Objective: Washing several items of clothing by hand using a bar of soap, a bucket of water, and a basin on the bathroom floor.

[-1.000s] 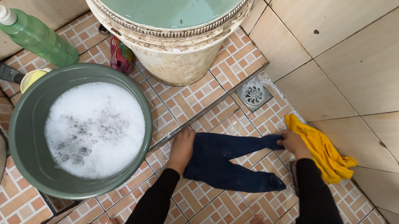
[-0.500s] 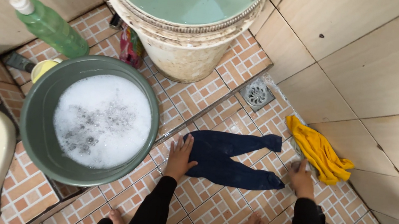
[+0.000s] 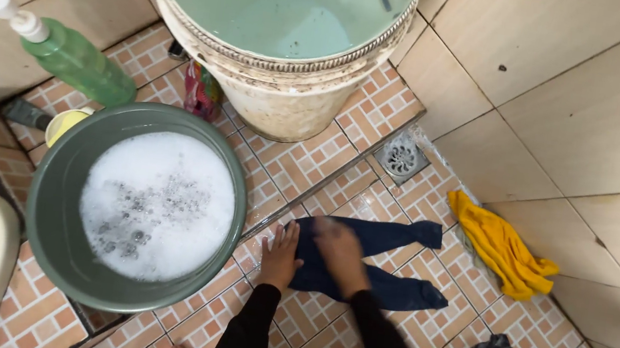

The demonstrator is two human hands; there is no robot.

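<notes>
Both hands lie flat and open on the waist end of the dark blue pants (image 3: 379, 260): left hand (image 3: 281, 255), right hand (image 3: 338, 251); the legs stretch away right across the floor (image 3: 313, 150).

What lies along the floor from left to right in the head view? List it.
Green basin of suds → left hand → right hand on the dark blue trousers → yellow cloth.
</notes>
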